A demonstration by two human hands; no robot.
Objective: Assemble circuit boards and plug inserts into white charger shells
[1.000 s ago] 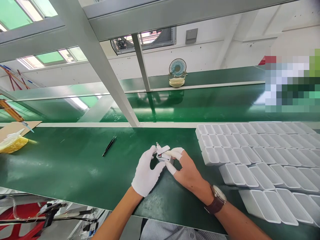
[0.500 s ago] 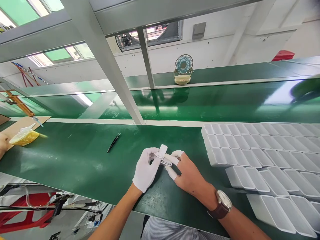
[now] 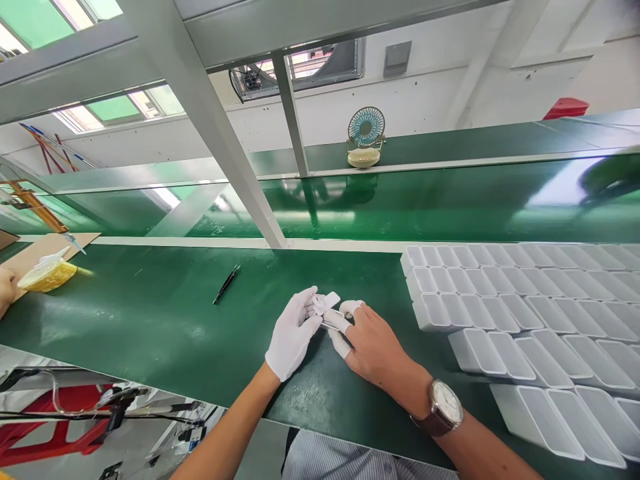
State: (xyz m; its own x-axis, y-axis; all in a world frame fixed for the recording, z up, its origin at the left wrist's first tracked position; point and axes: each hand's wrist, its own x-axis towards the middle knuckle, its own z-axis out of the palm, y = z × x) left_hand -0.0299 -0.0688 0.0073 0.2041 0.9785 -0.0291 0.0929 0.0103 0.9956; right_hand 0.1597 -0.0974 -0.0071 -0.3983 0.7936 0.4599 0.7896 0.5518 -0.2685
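Note:
In a white glove, my left hand [image 3: 293,337] is closed around a small white plastic part [image 3: 327,302] with a flat tab sticking out to the upper right. My right hand [image 3: 367,340], with white finger cots on its fingertips, pinches the lower right side of the same part. Both hands meet just above the green table [image 3: 165,320]. Fingers cover much of the part, so its exact kind cannot be told. A black pen [image 3: 227,285] lies on the table to the left of my hands.
Rows of white plastic bins [image 3: 520,360] stand at the right. At the far left are a yellow roll [image 3: 47,275], a co-worker's hand [image 3: 7,292] and an orange syringe [image 3: 43,212]. A small fan [image 3: 366,137] stands beyond the green conveyor belt [image 3: 425,207].
The white part has turned in my hands, its tab now leaning further right. My left fingers have shifted up slightly around it. My right hand keeps nearly the same place.

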